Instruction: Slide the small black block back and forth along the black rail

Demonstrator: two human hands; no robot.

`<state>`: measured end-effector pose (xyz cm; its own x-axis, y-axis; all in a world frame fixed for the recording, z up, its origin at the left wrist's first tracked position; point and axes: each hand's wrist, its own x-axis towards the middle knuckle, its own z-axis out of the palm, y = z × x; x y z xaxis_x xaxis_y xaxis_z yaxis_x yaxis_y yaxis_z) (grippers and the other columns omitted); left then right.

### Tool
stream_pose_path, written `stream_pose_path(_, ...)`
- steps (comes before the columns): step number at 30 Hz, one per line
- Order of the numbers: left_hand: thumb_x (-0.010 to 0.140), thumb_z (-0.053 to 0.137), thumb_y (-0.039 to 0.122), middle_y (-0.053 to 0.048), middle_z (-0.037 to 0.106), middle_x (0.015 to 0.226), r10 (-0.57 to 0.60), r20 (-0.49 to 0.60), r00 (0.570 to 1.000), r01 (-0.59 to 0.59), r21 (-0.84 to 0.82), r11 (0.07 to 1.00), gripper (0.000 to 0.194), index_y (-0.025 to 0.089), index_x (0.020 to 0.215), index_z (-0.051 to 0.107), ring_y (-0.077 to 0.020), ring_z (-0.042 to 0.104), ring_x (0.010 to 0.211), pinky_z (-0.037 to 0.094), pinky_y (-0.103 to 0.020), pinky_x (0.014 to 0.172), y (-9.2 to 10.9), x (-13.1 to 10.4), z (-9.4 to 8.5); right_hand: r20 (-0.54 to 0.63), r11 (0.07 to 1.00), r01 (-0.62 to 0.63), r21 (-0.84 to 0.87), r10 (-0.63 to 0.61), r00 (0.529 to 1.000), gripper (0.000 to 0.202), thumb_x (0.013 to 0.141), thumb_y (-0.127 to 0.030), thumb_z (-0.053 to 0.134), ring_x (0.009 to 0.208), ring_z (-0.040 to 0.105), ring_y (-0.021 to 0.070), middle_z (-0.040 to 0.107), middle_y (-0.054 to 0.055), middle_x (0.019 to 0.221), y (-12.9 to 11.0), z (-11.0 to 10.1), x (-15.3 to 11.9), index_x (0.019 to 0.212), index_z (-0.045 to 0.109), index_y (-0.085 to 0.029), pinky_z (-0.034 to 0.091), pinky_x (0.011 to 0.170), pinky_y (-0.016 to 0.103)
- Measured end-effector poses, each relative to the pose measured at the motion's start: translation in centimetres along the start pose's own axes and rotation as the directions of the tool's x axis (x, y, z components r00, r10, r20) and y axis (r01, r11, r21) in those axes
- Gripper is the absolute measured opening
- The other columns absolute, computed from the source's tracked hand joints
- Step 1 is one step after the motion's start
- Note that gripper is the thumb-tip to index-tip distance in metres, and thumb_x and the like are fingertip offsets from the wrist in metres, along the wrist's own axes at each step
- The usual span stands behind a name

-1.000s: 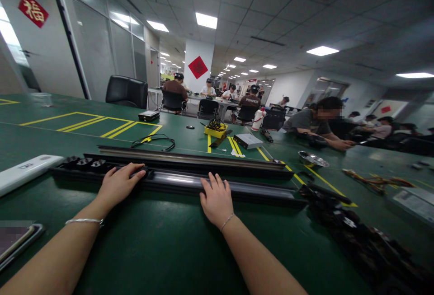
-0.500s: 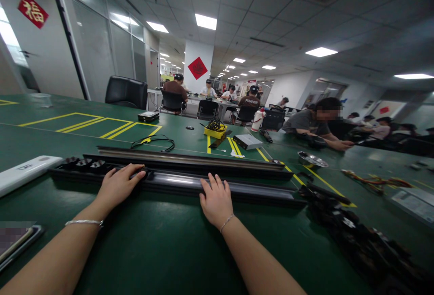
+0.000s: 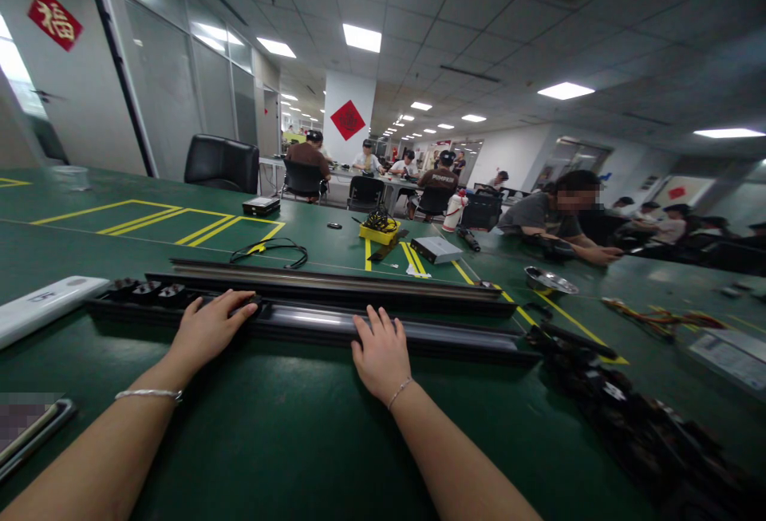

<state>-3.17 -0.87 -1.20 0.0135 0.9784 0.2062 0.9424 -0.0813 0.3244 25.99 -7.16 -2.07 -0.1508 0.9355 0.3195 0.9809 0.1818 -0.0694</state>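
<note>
A long black metal channel (image 3: pixel 455 335) lies crosswise on the table before me, its inside shiny. Several black round-faced socket modules (image 3: pixel 147 288) sit in its left end. My left hand (image 3: pixel 207 328) is over the channel to the right of them, with thumb and fingers closed about a dark module (image 3: pixel 257 302) whose end shows at the fingertips; the rest is hidden beneath the hand. My right hand (image 3: pixel 383 349) lies over the channel's middle, fingers spread across it and thumb at the near edge.
A second black rail (image 3: pixel 335 283) lies just behind. A white device (image 3: pixel 45 305) is left, and a pile of black parts (image 3: pixel 634 417) right. Farther back are a yellow box of cables (image 3: pixel 380 227), a metal bowl (image 3: pixel 550 280) and a seated person (image 3: pixel 550 222).
</note>
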Motion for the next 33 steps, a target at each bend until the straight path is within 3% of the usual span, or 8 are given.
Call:
stream_pose_path(19,0.086,0.032,0.046,-0.006,0.050,0.133,0.006,0.000,1.000,-0.006,0.040,0.999,0.046,0.026,0.123,0.047,-0.0214,0.033,0.130,0.019,-0.047,0.106,0.01,0.07,0.04,-0.030,1.000,0.012,0.008,-0.012,0.999,0.044,0.087,-0.040,0.039,0.131,0.023,0.0241,0.032,0.003,0.143,0.24,0.45,0.00,0.130,0.042,-0.030,0.013,0.104,0.044)
stream_pose_path(33,0.085,0.026,0.043,-0.001,0.051,0.132,0.080,0.008,0.997,-0.080,0.052,0.995,0.048,0.027,0.124,0.049,-0.0237,0.037,0.128,0.020,-0.049,0.106,-0.54,0.33,0.35,-0.043,1.000,0.018,0.021,-0.017,0.999,0.044,0.087,-0.040,0.039,0.131,0.024,0.0243,0.033,0.004,0.143,0.30,0.49,-0.02,0.129,0.043,-0.030,0.013,0.104,0.044)
